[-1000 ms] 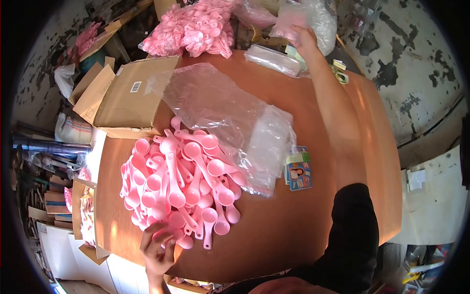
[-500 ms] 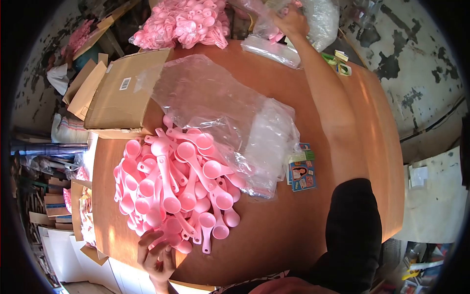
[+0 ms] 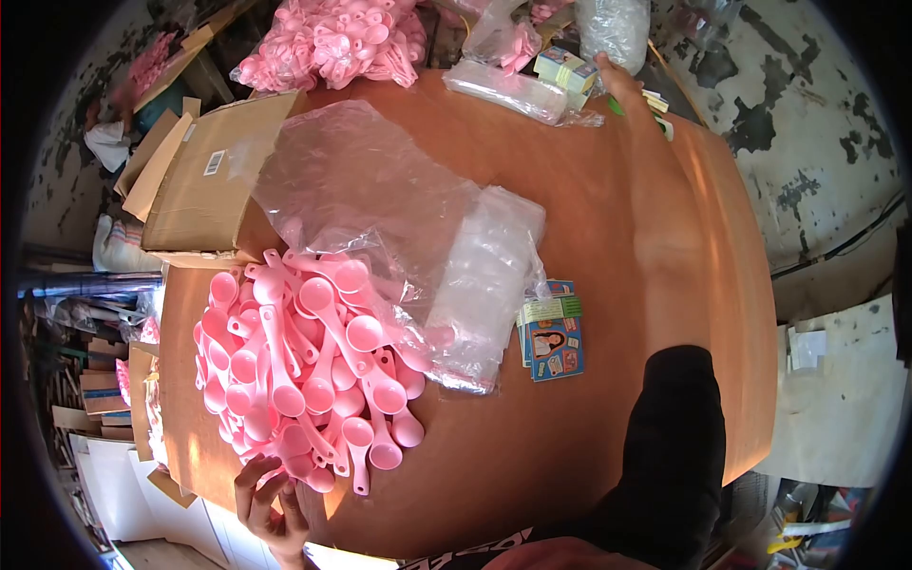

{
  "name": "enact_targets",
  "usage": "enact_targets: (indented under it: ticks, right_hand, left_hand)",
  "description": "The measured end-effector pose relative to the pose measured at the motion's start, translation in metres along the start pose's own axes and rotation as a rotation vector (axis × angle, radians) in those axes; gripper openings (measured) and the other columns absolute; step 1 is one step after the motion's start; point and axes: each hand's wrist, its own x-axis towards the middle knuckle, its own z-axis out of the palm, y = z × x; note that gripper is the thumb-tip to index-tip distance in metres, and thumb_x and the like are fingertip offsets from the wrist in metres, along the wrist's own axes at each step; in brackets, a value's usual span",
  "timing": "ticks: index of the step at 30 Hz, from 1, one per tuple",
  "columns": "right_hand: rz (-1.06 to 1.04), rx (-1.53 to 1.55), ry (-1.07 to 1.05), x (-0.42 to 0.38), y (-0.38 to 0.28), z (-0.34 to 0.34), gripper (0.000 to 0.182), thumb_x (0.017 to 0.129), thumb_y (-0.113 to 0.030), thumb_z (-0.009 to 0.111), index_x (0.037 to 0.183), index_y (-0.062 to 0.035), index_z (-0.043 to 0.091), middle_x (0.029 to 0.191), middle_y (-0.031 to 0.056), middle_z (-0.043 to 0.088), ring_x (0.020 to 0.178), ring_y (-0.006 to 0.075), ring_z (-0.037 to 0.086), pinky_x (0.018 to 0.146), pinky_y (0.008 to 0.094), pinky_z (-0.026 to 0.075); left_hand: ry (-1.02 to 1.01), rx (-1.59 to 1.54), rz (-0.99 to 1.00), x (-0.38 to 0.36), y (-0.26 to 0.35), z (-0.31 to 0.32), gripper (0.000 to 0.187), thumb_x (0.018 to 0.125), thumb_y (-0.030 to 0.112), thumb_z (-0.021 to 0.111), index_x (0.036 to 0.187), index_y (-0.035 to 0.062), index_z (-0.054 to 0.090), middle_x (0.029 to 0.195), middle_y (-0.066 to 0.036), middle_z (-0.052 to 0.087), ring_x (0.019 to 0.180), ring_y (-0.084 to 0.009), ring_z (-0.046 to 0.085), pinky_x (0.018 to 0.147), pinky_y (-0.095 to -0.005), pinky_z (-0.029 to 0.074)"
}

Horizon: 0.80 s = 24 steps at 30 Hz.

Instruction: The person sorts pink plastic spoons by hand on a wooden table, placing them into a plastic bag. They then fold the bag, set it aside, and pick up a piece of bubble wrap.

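A heap of pink plastic scoops covers the near left of the round brown table. My left hand is at the table's near edge, fingers apart, fingertips touching the lowest scoops of the heap. My right arm stretches across the table. My right hand lies at the far edge beside a small stack of yellow-green packets, with nothing seen in its grasp. A flat pack of clear bags lies just left of that hand.
Crumpled clear plastic bags and a stack of them lie mid-table, with printed cards to their right. An open cardboard box is at the left. A bagged mass of pink scoops is behind the table.
My right hand let go of the plastic bag with pink scoops at the far edge and came down to its right beside the packets. My left hand stayed at the heap's near edge.
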Motion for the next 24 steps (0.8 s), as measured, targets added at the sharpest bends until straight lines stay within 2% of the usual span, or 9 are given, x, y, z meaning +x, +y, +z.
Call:
enact_targets:
  ticks: [4,6,9,13,15,16,20,23,24]
  right_hand:
    - [0.002,0.007,-0.093,0.001,-0.008,0.002,0.067,0.096,-0.065,0.025,0.144,-0.0233,0.044,0.152,0.0145,0.035,0.144,0.0300,0.025,0.117,0.0537,0.007]
    - [-0.025,0.426,-0.023,0.007,-0.003,0.006,0.064,0.098,-0.054,0.035,0.140,-0.0075,0.047,0.144,0.0213,0.043,0.137,0.0359,0.037,0.114,0.0438,0.024]
    - [-0.118,0.617,0.178,0.006,0.000,-0.001,0.058,0.098,-0.042,0.048,0.134,0.0034,0.050,0.140,0.0249,0.047,0.128,0.0349,0.048,0.105,0.0373,0.038]
    - [-0.033,0.897,0.206,-0.022,-0.013,-0.038,0.057,0.092,-0.034,0.063,0.131,0.0064,0.052,0.133,0.0248,0.053,0.120,0.0305,0.054,0.098,0.0370,0.045]
    - [0.036,0.922,0.223,-0.029,-0.017,-0.053,0.066,0.086,-0.031,0.073,0.137,0.0014,0.045,0.138,0.0198,0.048,0.124,0.0372,0.049,0.094,0.0521,0.048]
    - [0.067,0.920,0.329,-0.031,-0.016,-0.058,0.066,0.075,-0.021,0.083,0.130,0.0000,0.055,0.129,0.0201,0.057,0.112,0.0316,0.059,0.088,0.0431,0.053]
    - [-0.009,0.676,0.657,-0.018,-0.004,-0.046,0.041,0.066,-0.015,0.082,0.103,0.0001,0.071,0.105,0.0176,0.068,0.094,0.0288,0.067,0.087,0.0357,0.052]
    - [-0.092,0.651,0.698,-0.027,-0.008,-0.051,0.041,0.066,-0.013,0.081,0.104,-0.0003,0.071,0.102,0.0174,0.069,0.094,0.0288,0.067,0.087,0.0362,0.051]
    - [-0.129,0.631,0.722,-0.038,-0.015,-0.057,0.038,0.072,-0.007,0.078,0.108,-0.0003,0.069,0.100,0.0132,0.069,0.090,0.0216,0.065,0.080,0.0311,0.051]
  left_hand:
    - [0.003,0.024,-0.006,0.001,0.006,-0.003,0.008,0.085,-0.001,0.059,0.092,0.0012,0.061,0.102,-0.014,0.062,0.096,-0.0297,0.060,0.084,-0.0390,0.049]
    - [0.005,0.045,0.018,0.000,0.007,-0.006,0.008,0.085,-0.001,0.059,0.092,0.0009,0.061,0.102,-0.014,0.062,0.095,-0.0298,0.061,0.082,-0.0393,0.049]
    - [0.041,0.008,-0.030,-0.003,0.009,-0.008,0.005,0.084,0.003,0.059,0.088,0.0030,0.063,0.102,-0.013,0.063,0.095,-0.0317,0.061,0.087,-0.0433,0.050]
    - [0.017,0.019,0.032,-0.001,0.011,-0.008,0.010,0.084,-0.003,0.058,0.093,0.0010,0.061,0.103,-0.014,0.062,0.096,-0.0292,0.061,0.083,-0.0386,0.049]
    - [0.015,0.020,0.052,-0.001,0.014,-0.008,0.011,0.084,-0.004,0.057,0.092,0.0009,0.061,0.103,-0.014,0.062,0.096,-0.0290,0.061,0.083,-0.0384,0.049]
    - [0.023,0.019,0.053,-0.001,0.015,-0.008,0.011,0.084,-0.004,0.057,0.092,0.0009,0.061,0.103,-0.014,0.062,0.096,-0.0290,0.061,0.083,-0.0384,0.049]
    - [0.046,-0.006,0.047,-0.001,0.019,-0.011,0.011,0.083,-0.004,0.058,0.092,0.0016,0.061,0.102,-0.014,0.062,0.096,-0.0292,0.061,0.082,-0.0384,0.049]
    - [0.042,-0.010,0.047,0.000,0.020,-0.016,0.011,0.083,-0.004,0.058,0.091,0.0020,0.062,0.101,-0.014,0.062,0.096,-0.0295,0.061,0.082,-0.0390,0.049]
    - [0.033,-0.012,0.056,0.002,0.020,-0.018,0.011,0.083,-0.004,0.058,0.091,0.0021,0.062,0.101,-0.014,0.062,0.096,-0.0297,0.061,0.082,-0.0395,0.050]
